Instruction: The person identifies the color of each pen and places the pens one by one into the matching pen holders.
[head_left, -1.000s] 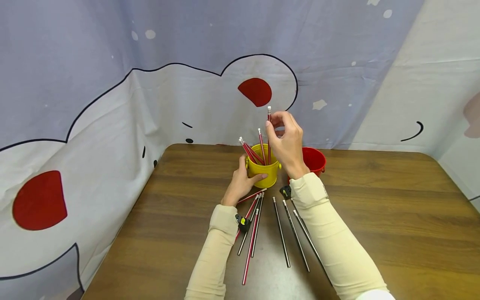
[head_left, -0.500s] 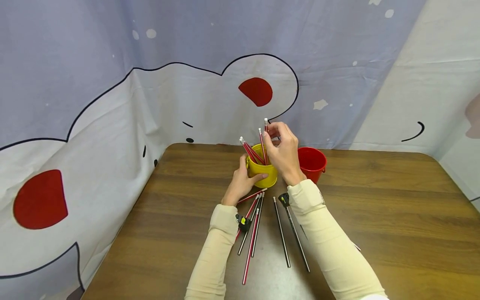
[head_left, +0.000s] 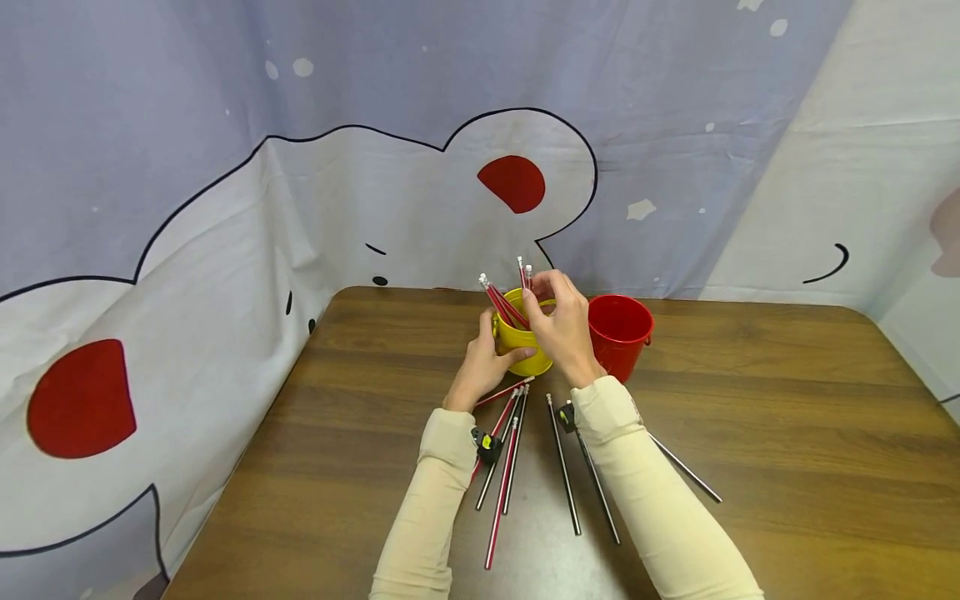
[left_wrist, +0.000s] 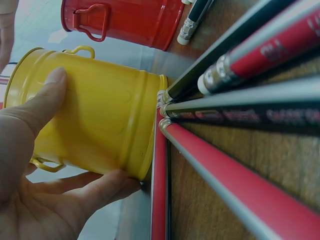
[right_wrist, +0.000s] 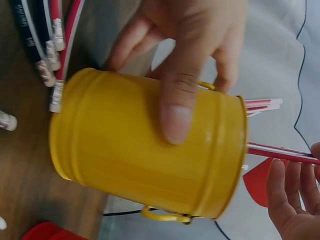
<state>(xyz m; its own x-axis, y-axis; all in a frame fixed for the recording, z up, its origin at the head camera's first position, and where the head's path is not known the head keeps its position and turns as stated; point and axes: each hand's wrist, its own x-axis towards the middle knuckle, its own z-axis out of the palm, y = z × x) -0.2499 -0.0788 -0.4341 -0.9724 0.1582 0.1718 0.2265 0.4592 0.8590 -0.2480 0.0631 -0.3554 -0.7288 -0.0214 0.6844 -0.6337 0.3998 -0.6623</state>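
My left hand (head_left: pixel 480 367) holds a small yellow bucket (left_wrist: pixel 100 115) upright on the table, its thumb across the front and its fingers round the left side. Red-and-silver pencils (head_left: pixel 501 303) stand in that bucket with their white eraser ends up. Over the rim, my right hand (head_left: pixel 561 329) pinches a red pencil (right_wrist: pixel 282 152) near its eraser end. That pencil's lower part is hidden inside the bucket. Just right of it stands a red bucket (head_left: pixel 621 337); no pencils show above its rim.
On the wooden table (head_left: pixel 787 433) before the yellow bucket lie red pencils (head_left: pixel 498 504) and dark pencils (head_left: pixel 564 471), some crossing. A further pencil (head_left: pixel 686 468) lies partly under my right forearm. A printed cloth (head_left: pixel 420 67) hangs behind the table.
My right hand has moved down and slightly left, lowering the red pencil deeper into the yellow bucket. More of the red bucket now shows. The left hand keeps its hold.
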